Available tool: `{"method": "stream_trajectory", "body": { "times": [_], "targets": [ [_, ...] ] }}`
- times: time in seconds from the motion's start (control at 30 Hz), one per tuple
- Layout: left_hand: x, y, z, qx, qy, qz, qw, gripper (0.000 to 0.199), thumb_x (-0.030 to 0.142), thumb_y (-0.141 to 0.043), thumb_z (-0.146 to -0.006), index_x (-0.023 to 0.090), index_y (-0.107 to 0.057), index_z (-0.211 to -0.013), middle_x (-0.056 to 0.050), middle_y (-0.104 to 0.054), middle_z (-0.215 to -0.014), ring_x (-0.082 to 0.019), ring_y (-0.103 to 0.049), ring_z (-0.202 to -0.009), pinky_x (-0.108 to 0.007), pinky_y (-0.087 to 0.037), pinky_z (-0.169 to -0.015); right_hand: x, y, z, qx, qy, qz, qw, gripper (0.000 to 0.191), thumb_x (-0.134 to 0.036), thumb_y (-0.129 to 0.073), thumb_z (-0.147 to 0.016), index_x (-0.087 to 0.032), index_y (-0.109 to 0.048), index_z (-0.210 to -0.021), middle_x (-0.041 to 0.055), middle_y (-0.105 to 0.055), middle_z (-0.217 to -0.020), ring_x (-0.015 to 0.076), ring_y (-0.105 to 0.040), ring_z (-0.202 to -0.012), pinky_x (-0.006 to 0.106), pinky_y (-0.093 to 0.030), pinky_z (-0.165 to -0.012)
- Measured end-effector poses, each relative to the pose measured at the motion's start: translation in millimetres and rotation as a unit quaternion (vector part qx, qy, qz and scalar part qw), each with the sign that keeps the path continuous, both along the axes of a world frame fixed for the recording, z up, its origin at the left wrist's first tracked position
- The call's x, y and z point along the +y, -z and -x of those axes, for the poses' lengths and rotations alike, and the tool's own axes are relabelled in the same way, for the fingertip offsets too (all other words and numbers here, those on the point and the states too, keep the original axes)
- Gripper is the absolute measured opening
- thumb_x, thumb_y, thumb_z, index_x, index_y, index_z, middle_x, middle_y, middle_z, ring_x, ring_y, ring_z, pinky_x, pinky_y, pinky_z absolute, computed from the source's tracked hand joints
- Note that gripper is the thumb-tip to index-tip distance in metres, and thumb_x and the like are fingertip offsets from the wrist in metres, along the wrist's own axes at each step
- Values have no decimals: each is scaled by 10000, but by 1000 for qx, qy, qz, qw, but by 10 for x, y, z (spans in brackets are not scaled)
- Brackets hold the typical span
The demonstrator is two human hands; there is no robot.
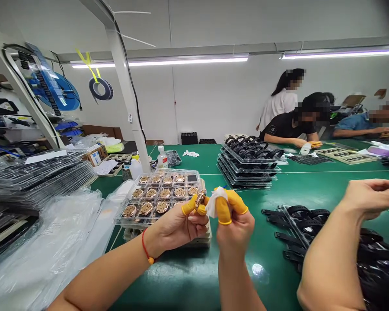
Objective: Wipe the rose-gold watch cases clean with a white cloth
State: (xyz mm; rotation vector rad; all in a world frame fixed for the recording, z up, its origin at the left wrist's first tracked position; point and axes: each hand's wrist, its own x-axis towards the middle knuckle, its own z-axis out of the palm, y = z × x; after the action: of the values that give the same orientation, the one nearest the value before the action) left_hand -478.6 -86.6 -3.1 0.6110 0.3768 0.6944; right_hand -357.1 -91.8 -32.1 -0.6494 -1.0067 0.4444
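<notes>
At near centre, the left hand [178,225] pinches a rose-gold watch case [200,199] between yellow-cotted fingers [189,205]. The right hand's [235,231] yellow-cotted fingers [223,211] pinch a white cloth [216,202], apparently against the case. A plastic tray [194,174] lies just beyond.

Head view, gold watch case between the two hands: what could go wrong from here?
The left hand pinches the gold watch case between yellow finger cots, so it might slip and drop onto the clear plastic tray of similar cases just below, possibly scratching them. The white cloth in the right hand could also snag on the case or leave lint.
</notes>
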Motion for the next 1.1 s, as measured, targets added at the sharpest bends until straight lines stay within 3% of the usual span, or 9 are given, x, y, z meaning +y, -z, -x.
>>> {"method": "stream_trajectory", "body": {
  "times": [0.07, 0.13, 0.2, 0.33, 0.47, 0.67, 0.8, 0.97, 1.1],
  "targets": [
    [57, 19, -2, 69, -29, -85, 994, 379, 406, -840, -670, 129, -590, -738, 73, -349, -590, -25, -318, -503, -173, -389, -578, 33, 25, 0, -108, 45, -22, 993, 110, -219, -698, -796, -263, -752, -881, -2, -650, -782, 140, -585, -743, 281, -488, -703],
    [213, -2, 20, 183, -103, -244, 947, 405, 505, -757, -728, 137, -601, -793, 43, -422, -612, -52, -369, -515, -196, -388, -563, 84, 19, -43, -104, 95, 4, 990, 107, -232, -698, -791, -238, -752, -884, 8, -654, -798, 144, -584, -759, 296, -485, -726],
    [494, -65, 69, 275, -201, -382, 859, 390, 508, -678, -797, 138, -604, -897, -15, -541, -728, -92, -473, -591, -218, -405, -584, 132, -13, -139, 9, 130, 52, 990, 156, -299, -698, -794, -191, -740, -899, 19, -657, -804, 139, -588, -733, 284, -492, -683],
    [1264, -153, 206, 364, -321, -443, 754, 315, 285, -648, -863, 153, -538, -1126, -32, -604, -863, -138, -564, -779, -249, -437, -735, 190, -102, -395, 217, 143, 60, 964, 230, -302, -769, -711, -142, -715, -868, 6, -649, -798, 98, -575, -694, 200, -479, -585],
    [1786, 12, 199, 483, -280, -483, 675, 207, 218, -687, -834, 115, -604, -993, -4, -592, -728, -145, -571, -691, -306, -484, -728, 250, -135, -484, 272, 102, 49, 956, 272, -259, -841, -596, -145, -701, -800, -11, -640, -776, 82, -580, -703, 154, -475, -571],
    [1789, 249, -55, 575, -212, -523, 592, 187, 307, -578, -930, 149, -655, -990, -85, -652, -1073, -195, -615, -995, -404, -503, -928, 286, -70, -396, 206, 99, 112, 967, 322, -331, -824, -610, -179, -709, -870, 1, -657, -839, 117, -594, -728, 214, -497, -610],
    [1616, 173, 172, 603, -224, -517, 565, 324, 255, -692, -832, 158, -644, -1137, -152, -591, -1269, -285, -516, -1210, -484, -386, -1074, 436, 42, -517, -6, 135, 265, 955, 345, -377, -684, -718, -192, -696, -1009, 47, -674, -924, 194, -608, -781, 327, -486, -715],
    [1151, 142, 1221, 638, -258, -440, 576, 517, 315, -642, -838, 108, -529, -1298, -183, -509, -1373, -327, -415, -1322, -509, -271, -1131, 709, 165, -475, -463, 47, 434, 771, 226, -234, -453, -856, -163, -641, -958, 84, -670, -797, 219, -560, -691, 298, -365, -608],
    [784, 338, 1946, 640, -246, -345, 641, 588, 433, -700, -707, 97, -599, -1179, -196, -642, -1190, -340, -555, -1170, -448, -430, -1006, 777, 219, -264, -501, 20, 423, 755, 153, -136, -450, -842, -175, -594, -809, 74, -635, -739, 192, -516, -637, 274, -267, -568]
  ]
}}
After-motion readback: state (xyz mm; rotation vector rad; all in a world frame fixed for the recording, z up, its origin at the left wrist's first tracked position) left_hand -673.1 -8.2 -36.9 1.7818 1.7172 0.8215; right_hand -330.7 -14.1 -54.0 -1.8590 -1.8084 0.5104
